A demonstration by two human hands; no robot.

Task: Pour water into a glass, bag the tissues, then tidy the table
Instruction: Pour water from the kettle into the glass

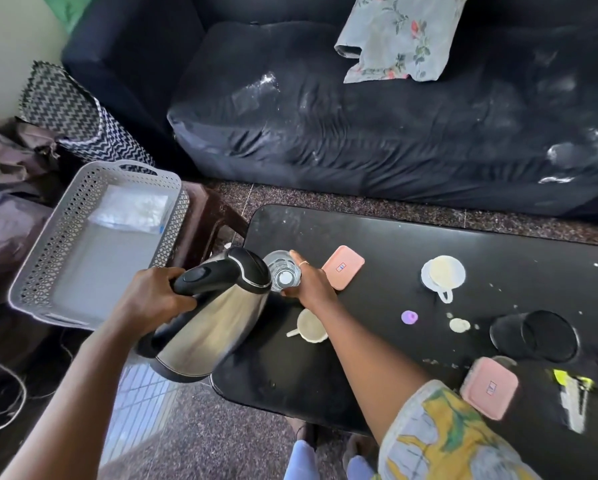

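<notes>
A: Step one, the pour. The left hand [152, 299] grips the kettle [217, 327] by its black handle, fingers [172, 277] curled tight round it. The kettle is tipped, spout at the rim of the glass [283, 273].

B: Right hand?

A: The right hand [313, 284] steadies the glass, fingers [299, 258] curved round its far side, thumb on the near side. The glass stands at the left end of the bench [394, 233], between the two hands.

B: Water level?

A: Cannot tell. The kettle's lid hides any stream. Judgement: the pour is starting or under way, not finished.

B: Remaining?

A: Tissues not bagged, and none identified for certain. A clear bag [131, 211] lies in the grey basket [41, 265], beyond the left fingers. Tidying not begun: pink lid [342, 267] just right of the right fingers, second pink lid [489, 388] nearer the person, white cup [311, 325] below the right wrist, second white cup [443, 275] farther right, black tub [533, 336] on its side, spills across the bench.

B: Progress?

A: Early. First of three steps.
</notes>
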